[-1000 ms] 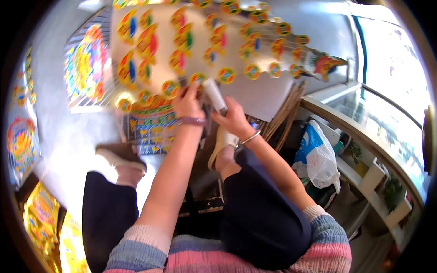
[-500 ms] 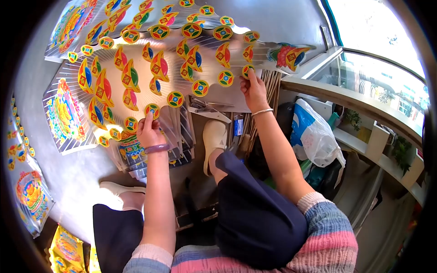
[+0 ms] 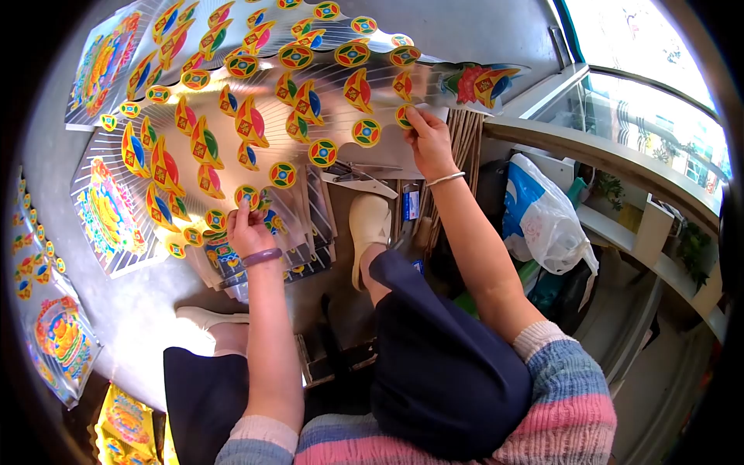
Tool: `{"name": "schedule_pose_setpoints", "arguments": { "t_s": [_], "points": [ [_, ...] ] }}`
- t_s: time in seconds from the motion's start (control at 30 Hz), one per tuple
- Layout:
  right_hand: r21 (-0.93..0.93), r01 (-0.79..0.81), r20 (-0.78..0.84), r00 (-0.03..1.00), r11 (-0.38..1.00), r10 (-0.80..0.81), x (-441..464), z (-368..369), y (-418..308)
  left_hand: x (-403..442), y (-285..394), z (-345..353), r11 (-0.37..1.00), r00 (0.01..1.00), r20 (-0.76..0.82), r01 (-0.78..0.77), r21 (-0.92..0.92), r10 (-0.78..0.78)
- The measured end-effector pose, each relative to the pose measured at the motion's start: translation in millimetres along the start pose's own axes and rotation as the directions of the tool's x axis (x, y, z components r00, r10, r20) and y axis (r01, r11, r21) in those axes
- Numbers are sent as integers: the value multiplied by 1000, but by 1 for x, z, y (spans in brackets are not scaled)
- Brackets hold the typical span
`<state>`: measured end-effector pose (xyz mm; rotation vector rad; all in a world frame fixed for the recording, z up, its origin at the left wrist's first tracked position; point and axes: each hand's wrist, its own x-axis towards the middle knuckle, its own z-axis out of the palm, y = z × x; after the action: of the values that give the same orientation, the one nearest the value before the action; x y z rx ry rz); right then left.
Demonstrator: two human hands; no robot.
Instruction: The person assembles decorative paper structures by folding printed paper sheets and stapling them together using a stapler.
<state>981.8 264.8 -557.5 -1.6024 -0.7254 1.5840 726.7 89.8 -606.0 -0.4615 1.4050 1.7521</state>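
A wide, shiny printed sheet (image 3: pixel 267 174) with scalloped edges, coin shapes and coloured ingot shapes spreads out before me. My left hand (image 3: pixel 249 232) pinches its near edge at a round coin shape, fingers closed. Further right, my right hand (image 3: pixel 428 139) pinches the same edge at another coin shape near the sheet's right end. That end carries a red flower-like print (image 3: pixel 468 84). Under my left hand lies a stack of similar printed sheets (image 3: pixel 310 252), partly hidden. A pair of scissors (image 3: pixel 356 172) lies beneath the near edge, between my hands.
Thin sticks (image 3: pixel 463 143) stand bundled right of centre, near a small blue-and-white box (image 3: pixel 411 204). A white plastic bag (image 3: pixel 546 221) sits at the right, below a window ledge (image 3: pixel 612 149). More printed sheets (image 3: pixel 107 198) lie at the left, and yellow ones (image 3: pixel 125 422) at lower left.
The held sheet has shifted left and slightly up in view, with my right hand moving left along with it. My left hand has moved slightly left; both keep their pinch.
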Motion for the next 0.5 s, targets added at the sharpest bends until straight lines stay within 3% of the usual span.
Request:
{"name": "schedule_pose_setpoints", "arguments": {
  "t_s": [0.23,0.33,0.43,0.5],
  "points": [
    [-7,0,22,1000,1000,0,6,3,1,8,-8,-7,1000,998,-57,-19,-12,19],
    [-43,37,39,999,998,-35,6,0,2,1,-17,-1,992,998,-55,-40,-119,34],
    [24,8,34,999,1000,-9,6,4,4,-33,-39,32,951,988,-112,65,-302,-103],
    [14,6,39,999,1000,-7,5,3,7,-49,-84,29,944,962,230,207,-256,-149]
  ]
}}
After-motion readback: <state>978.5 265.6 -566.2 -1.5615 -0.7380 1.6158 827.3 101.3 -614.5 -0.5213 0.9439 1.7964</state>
